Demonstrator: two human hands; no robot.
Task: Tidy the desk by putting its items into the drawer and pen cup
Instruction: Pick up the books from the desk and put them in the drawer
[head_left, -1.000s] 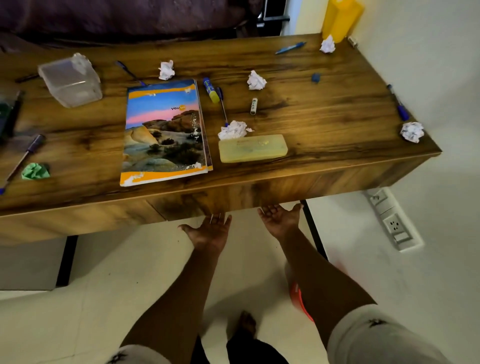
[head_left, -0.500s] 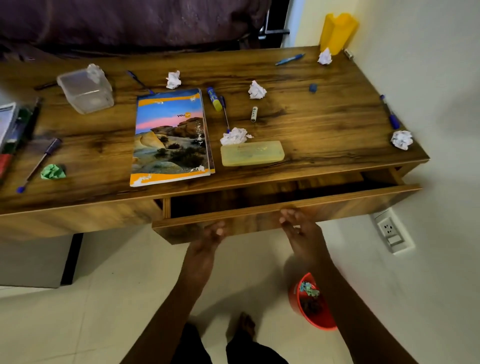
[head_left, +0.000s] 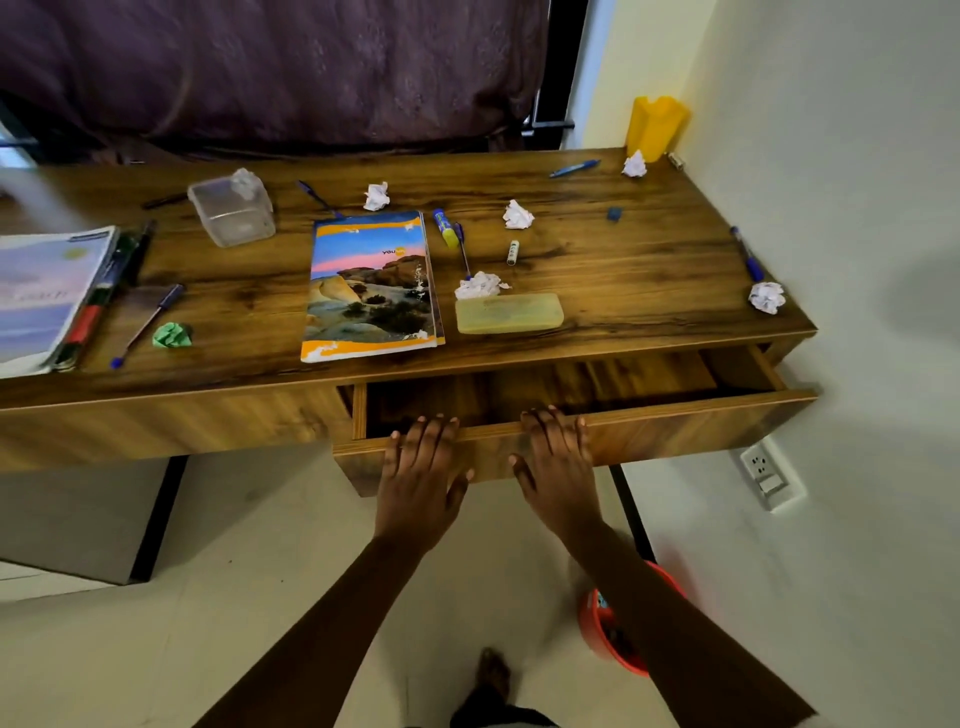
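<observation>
The left hand (head_left: 421, 470) and right hand (head_left: 558, 462) lay flat, side by side. Their fingers touched the open brown wooden drawer (head_left: 701, 431) ahead.

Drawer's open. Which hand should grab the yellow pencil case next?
Right, probably. The right hand rests on the drawer front almost directly below the pencil case; the left hand sits further aside, nearer the notebook.

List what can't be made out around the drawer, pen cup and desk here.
Head view:
- drawer: rear interior hidden under the desk top.
- pen cup: inside hidden by its own wall.
- left book: cut off by the left edge.
- red bin: contents partly behind the right arm, blurred.
- white tube: label too small.
</observation>
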